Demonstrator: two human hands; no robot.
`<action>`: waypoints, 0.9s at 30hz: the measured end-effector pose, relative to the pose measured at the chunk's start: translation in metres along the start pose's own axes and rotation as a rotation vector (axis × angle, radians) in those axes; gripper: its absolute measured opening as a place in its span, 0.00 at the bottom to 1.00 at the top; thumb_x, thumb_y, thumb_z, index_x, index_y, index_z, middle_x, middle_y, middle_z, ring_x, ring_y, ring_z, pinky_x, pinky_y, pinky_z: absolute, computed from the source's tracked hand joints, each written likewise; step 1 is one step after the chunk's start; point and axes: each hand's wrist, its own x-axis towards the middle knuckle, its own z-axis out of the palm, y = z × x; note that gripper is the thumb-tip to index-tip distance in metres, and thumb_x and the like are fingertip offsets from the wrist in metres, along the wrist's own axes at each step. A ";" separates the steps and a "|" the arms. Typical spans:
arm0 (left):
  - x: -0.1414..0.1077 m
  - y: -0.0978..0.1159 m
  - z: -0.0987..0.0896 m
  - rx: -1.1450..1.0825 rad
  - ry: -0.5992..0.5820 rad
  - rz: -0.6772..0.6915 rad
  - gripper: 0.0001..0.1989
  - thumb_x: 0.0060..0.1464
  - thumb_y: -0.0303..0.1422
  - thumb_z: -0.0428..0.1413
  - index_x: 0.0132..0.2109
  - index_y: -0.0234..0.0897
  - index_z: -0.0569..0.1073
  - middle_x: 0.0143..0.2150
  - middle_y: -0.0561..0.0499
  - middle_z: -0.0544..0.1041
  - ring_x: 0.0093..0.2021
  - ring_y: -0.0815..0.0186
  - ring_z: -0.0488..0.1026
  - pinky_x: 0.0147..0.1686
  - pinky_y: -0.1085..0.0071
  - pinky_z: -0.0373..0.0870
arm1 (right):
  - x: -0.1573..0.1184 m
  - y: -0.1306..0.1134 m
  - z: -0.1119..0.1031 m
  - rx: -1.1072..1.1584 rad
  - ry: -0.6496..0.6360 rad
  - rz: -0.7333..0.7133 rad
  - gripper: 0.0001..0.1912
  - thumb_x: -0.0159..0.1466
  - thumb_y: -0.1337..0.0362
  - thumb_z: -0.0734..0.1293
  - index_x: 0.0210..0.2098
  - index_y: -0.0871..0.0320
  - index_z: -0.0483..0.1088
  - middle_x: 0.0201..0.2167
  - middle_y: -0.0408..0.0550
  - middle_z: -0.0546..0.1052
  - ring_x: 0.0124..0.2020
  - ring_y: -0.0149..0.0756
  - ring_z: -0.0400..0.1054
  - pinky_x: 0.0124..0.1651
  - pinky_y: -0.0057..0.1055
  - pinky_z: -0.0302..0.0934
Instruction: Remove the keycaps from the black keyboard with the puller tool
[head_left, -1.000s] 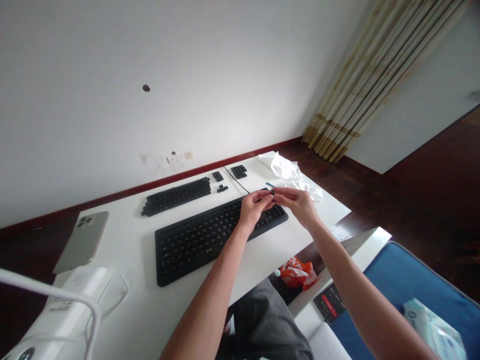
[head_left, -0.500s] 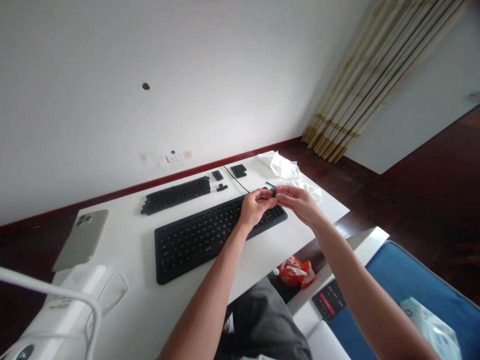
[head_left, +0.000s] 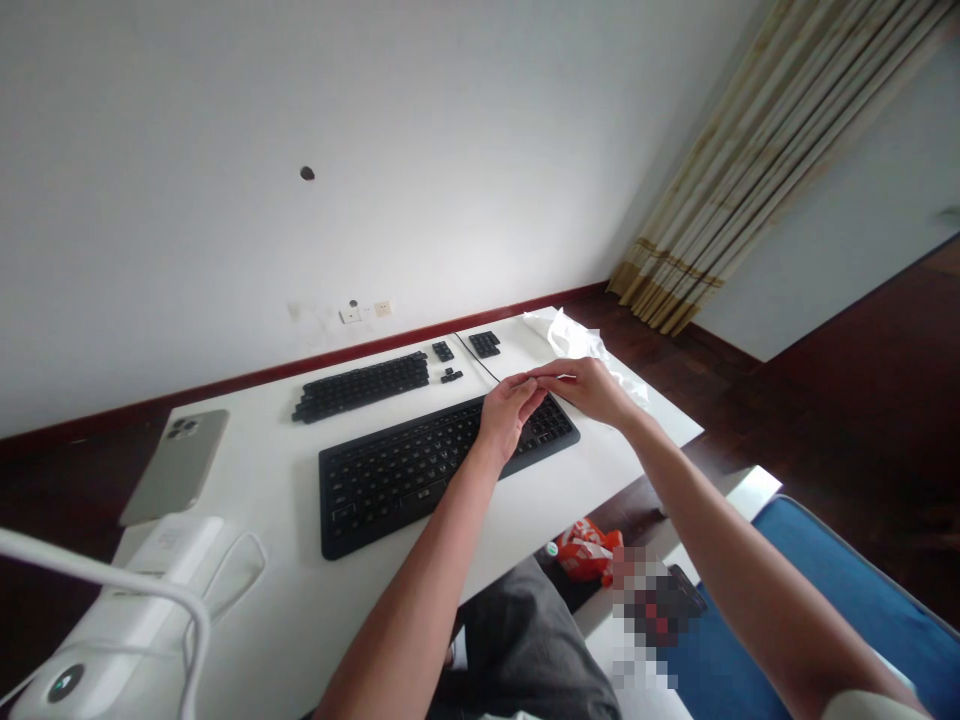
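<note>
My left hand (head_left: pixel 507 412) is above the right part of a black keyboard (head_left: pixel 390 505), its thumb and fingers pinched together. My right hand (head_left: pixel 585 388) meets it at the fingertips, also in a pinch. Whatever lies between the fingers is hidden now. Both hands cover part of the keyboard's right section. Behind it lie a long block of black keycaps (head_left: pixel 367 386), a small group (head_left: pixel 442 351), a few single keycaps (head_left: pixel 451 376) and another block (head_left: pixel 484 344).
A phone (head_left: pixel 180 465) lies at the left of the white desk (head_left: pixel 289 515), near a white power strip (head_left: pixel 150 590) with cables. Crumpled white plastic (head_left: pixel 574 335) sits at the far right. Below the desk edge are a red bag (head_left: pixel 585 550) and a blue seat (head_left: pixel 817 590).
The small dark piece between my fingertips is now out of sight. My right hand has risen slightly and turned over my left fingertips. The view has shifted a little.
</note>
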 end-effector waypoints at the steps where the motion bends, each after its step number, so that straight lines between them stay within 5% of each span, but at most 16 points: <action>1: 0.002 0.004 -0.002 -0.014 0.049 0.030 0.16 0.47 0.30 0.72 0.42 0.31 0.78 0.38 0.50 0.82 0.41 0.69 0.81 0.60 0.64 0.73 | 0.007 -0.001 0.006 0.017 0.010 -0.002 0.14 0.66 0.59 0.69 0.47 0.51 0.84 0.42 0.46 0.85 0.45 0.46 0.79 0.49 0.38 0.74; 9: 0.017 0.050 -0.028 -0.038 0.290 0.289 0.09 0.51 0.27 0.69 0.40 0.29 0.81 0.40 0.46 0.84 0.42 0.68 0.81 0.58 0.66 0.75 | 0.081 -0.002 0.066 0.340 -0.063 -0.095 0.14 0.60 0.54 0.74 0.43 0.52 0.84 0.42 0.46 0.85 0.47 0.48 0.80 0.54 0.43 0.74; 14: 0.026 0.060 -0.043 -0.013 0.451 0.369 0.07 0.53 0.26 0.68 0.41 0.29 0.82 0.41 0.44 0.84 0.41 0.67 0.82 0.57 0.64 0.76 | 0.103 0.009 0.097 0.533 -0.071 -0.092 0.20 0.56 0.48 0.77 0.42 0.56 0.83 0.41 0.51 0.85 0.44 0.48 0.80 0.54 0.46 0.74; 18: 0.025 0.061 -0.042 0.012 0.454 0.369 0.07 0.53 0.27 0.68 0.41 0.29 0.82 0.42 0.43 0.83 0.42 0.66 0.82 0.57 0.64 0.76 | 0.101 0.021 0.105 0.593 -0.050 -0.058 0.21 0.56 0.48 0.78 0.41 0.57 0.82 0.41 0.51 0.85 0.46 0.48 0.79 0.55 0.45 0.73; 27: 0.025 0.057 -0.032 0.136 0.418 0.401 0.13 0.48 0.31 0.71 0.41 0.31 0.81 0.39 0.46 0.83 0.38 0.67 0.81 0.53 0.64 0.77 | 0.093 0.027 0.102 0.641 0.037 -0.009 0.22 0.59 0.45 0.76 0.40 0.59 0.82 0.35 0.50 0.83 0.34 0.39 0.77 0.42 0.36 0.74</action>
